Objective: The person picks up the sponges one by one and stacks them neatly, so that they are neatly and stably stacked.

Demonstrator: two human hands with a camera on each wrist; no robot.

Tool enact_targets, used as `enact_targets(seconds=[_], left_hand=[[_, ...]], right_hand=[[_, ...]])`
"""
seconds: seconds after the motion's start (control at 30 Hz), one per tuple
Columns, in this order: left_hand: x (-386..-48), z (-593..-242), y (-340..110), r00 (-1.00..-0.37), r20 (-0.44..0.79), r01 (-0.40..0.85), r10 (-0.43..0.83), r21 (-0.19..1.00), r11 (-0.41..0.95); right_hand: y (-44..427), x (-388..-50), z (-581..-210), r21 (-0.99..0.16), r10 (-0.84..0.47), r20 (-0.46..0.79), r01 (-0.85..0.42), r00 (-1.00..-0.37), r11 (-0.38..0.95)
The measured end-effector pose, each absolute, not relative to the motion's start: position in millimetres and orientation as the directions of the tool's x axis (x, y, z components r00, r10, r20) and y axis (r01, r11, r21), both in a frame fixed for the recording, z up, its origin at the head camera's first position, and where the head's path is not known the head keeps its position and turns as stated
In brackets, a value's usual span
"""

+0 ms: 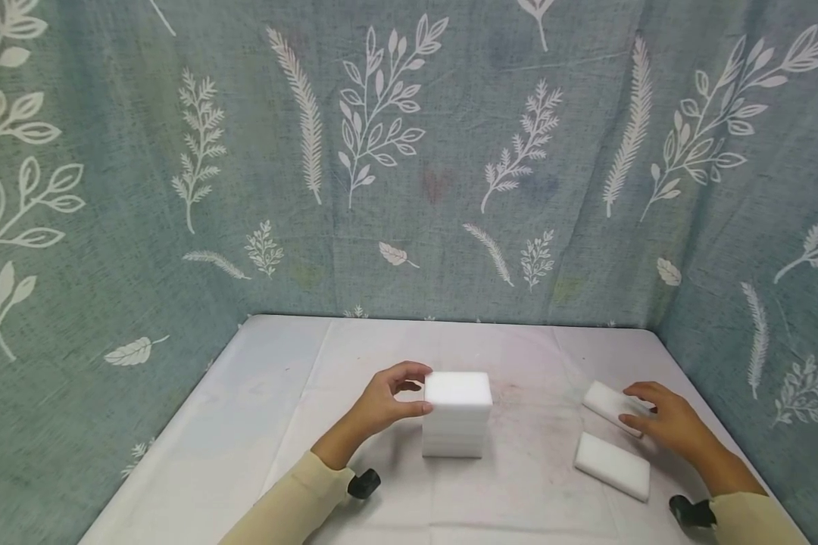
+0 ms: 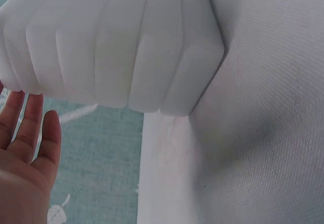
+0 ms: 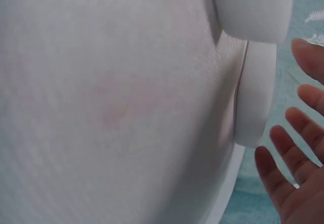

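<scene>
Several white blocks lie flat on one another in a stack (image 1: 455, 435) near the table's middle. My left hand (image 1: 375, 405) is at the upper left side of this stack, thumb at the front corner and fingertips at the back one; in the left wrist view the left hand (image 2: 25, 168) has its fingers extended, tips against the stack's upper edges (image 2: 111, 67). On the right, my right hand (image 1: 675, 424) hovers at a loose white block (image 1: 607, 403), partly covering it. The right wrist view shows the right hand (image 3: 298, 178) with fingers spread beside a block (image 3: 255, 92), a gap between them.
Another loose white block (image 1: 612, 465) lies nearer the front, just left of my right forearm. A pale cloth covers the table (image 1: 518, 499). Patterned green-blue curtains (image 1: 436, 174) stand behind the table and on both sides.
</scene>
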State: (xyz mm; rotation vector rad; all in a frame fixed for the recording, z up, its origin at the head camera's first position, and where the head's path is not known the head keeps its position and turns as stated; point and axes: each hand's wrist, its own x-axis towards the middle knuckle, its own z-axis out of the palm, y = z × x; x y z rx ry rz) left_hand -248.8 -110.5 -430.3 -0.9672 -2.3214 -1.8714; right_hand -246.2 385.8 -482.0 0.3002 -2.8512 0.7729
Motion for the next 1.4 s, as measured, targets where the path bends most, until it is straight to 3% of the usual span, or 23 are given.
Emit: enact_targets(seconds=[0.37,0.57,0.93,1.07,1.4], left_hand=[[-254.3,-436.4,-108.5,-0.813,0.36,0.451,0.458,0.887,0.103],[-268.2,-457.1,-111.4,-0.817,0.37,0.458,0.443,0.883,0.107],[-269.4,-461.7,-112.8,-0.793,0.413,0.498,0.449,0.863,0.085],[-268.7,-461.8,-112.7,-0.795,0.412,0.498,0.445,0.862,0.092],[-262.5,-451.8,-111.7,-0.798,0.41,0.493,0.442,0.866,0.087]], right_hand=[[392.9,-248.0,-485.3,-0.447,-0.108,0.072,-0.129,-0.991,0.885],[393.2,-247.5,-484.9,-0.434,-0.11,0.061,-0.126,-0.992,0.892],[393.6,-246.5,-482.5,-0.431,-0.103,0.051,-0.115,-0.993,0.895],[393.3,-245.4,-481.6,-0.464,-0.1,0.062,-0.118,-0.993,0.878],[377.8,-245.8,-481.4,-0.497,-0.126,0.223,-0.224,-0.967,0.838]])
